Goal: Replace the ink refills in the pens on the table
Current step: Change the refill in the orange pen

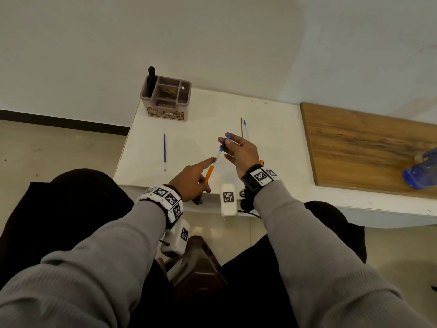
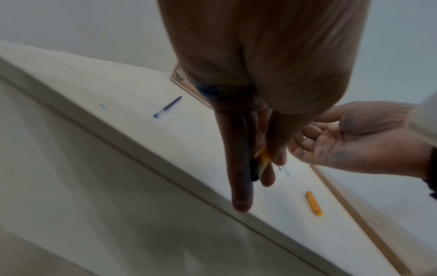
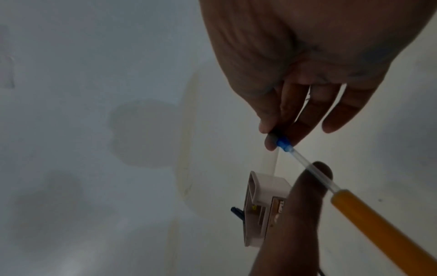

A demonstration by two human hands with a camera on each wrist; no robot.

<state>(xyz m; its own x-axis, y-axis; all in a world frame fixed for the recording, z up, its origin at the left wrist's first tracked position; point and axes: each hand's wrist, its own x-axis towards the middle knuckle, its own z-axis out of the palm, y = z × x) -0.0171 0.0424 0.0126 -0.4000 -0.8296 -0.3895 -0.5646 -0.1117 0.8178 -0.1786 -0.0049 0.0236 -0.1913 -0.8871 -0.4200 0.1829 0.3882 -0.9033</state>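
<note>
My left hand [image 1: 201,181] grips an orange pen barrel [image 1: 209,172] above the white table's [image 1: 201,114] near edge, its index finger stretched out along the barrel. A clear refill [image 1: 218,155] with a blue end sticks partly out of the barrel's top. My right hand [image 1: 227,141] pinches that blue end between thumb and forefinger, the other fingers loosely spread. The right wrist view shows the pinch [image 3: 274,138], the refill [image 3: 312,170] and the barrel [image 3: 378,229]. A blue refill [image 1: 164,152] lies on the table to the left. Two more refills [image 1: 243,129] lie beyond my right hand.
A brown desk organizer [image 1: 165,95] with a black pen [image 1: 150,79] stands at the table's far left corner. An orange pen cap [image 2: 314,203] lies on the table under my right wrist. A wooden board [image 1: 366,147] adjoins on the right, with a blue bottle [image 1: 423,169] on it.
</note>
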